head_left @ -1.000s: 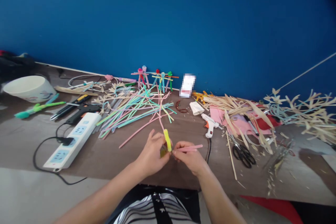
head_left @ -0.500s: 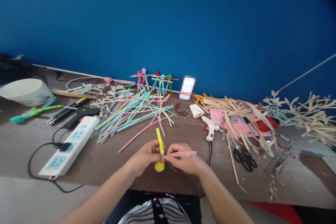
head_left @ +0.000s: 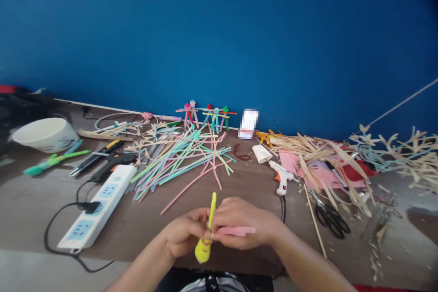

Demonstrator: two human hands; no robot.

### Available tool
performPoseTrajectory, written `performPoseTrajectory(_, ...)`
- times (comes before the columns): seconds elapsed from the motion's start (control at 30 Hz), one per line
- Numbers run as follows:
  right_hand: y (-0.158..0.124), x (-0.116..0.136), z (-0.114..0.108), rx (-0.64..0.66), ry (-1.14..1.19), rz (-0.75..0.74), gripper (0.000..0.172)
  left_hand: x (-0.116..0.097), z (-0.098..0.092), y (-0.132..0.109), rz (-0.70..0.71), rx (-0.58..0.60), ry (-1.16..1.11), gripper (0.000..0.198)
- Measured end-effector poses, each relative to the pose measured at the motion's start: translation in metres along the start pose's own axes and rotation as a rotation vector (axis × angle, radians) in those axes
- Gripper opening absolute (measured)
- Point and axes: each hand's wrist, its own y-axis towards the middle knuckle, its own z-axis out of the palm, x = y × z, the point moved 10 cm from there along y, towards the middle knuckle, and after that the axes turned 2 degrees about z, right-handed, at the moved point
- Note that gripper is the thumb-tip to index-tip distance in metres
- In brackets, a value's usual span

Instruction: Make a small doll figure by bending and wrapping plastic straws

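My left hand is closed on a yellow pipe cleaner, wound into a ball at its lower end, with a straight stem rising between my hands. Pressed against that stem, my right hand is closed on pink pipe cleaners, whose ends stick out to the right. My fingers cover the spot where pink and yellow meet. Beyond my hands a heap of pastel pipe cleaners is spread on the brown table.
Left are a white power strip, a black glue gun and a white bowl. Small pipe-cleaner figures stand by the blue wall. Right are a white glue gun, black-handled scissors and dried plant strips.
My right hand has turned over and moved in against the yellow stem. The yellow piece leans more, its ball toward the lower left. The whole view has shifted slightly.
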Motion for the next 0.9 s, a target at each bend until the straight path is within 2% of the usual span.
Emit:
performPoseTrajectory(0.07, -0.001, -0.008, -0.004, 0.019, 0.047, 0.027, 0.013, -0.01, -0.002, 0.0, 0.039, -0.032, 0.024, 0.029)
performPoseTrajectory(0.17, -0.003, -0.052, -0.014, 0.001, 0.11, 0.215, 0.028, -0.044, -0.023, -0.008, 0.227, -0.239, 0.109, 0.024)
performPoseTrajectory(0.2, -0.004, -0.074, -0.024, -0.079, 0.082, 0.319, 0.031, -0.057, -0.032, -0.013, 0.303, -0.32, 0.126, 0.024)
performPoseTrajectory(0.23, -0.009, -0.099, -0.038, -0.213, 0.022, 0.452, 0.03, -0.067, -0.038, -0.018, 0.368, -0.38, 0.124, 0.024)
performPoseTrajectory(0.3, -0.023, -0.142, -0.058, -0.422, -0.116, 0.729, 0.031, -0.077, -0.047, -0.023, 0.454, -0.426, 0.06, 0.022)
performPoseTrajectory(0.33, -0.027, -0.157, -0.06, -0.464, -0.163, 0.834, 0.035, -0.078, -0.05, -0.022, 0.476, -0.422, 0.008, 0.022)
performPoseTrajectory(0.4, -0.025, -0.177, -0.054, -0.443, -0.22, 0.959, 0.039, -0.077, -0.056, -0.016, 0.499, -0.423, -0.104, 0.023)
performPoseTrajectory(0.5, -0.015, -0.181, -0.04, -0.386, -0.243, 0.992, 0.031, -0.073, -0.066, 0.005, 0.529, -0.456, -0.25, 0.017)
performPoseTrajectory(0.67, -0.013, -0.158, -0.03, -0.43, -0.188, 0.897, 0.028, -0.076, -0.069, 0.06, 0.503, -0.4, -0.335, 0.01)
performPoseTrajectory(0.77, -0.028, -0.138, -0.022, -0.503, -0.03, 0.77, 0.025, -0.088, -0.076, 0.081, 0.534, -0.415, -0.328, 0.007)
performPoseTrajectory(0.9, -0.071, -0.124, -0.001, -0.527, 0.306, 0.738, 0.023, -0.107, -0.087, 0.093, 0.563, -0.441, -0.324, 0.007)
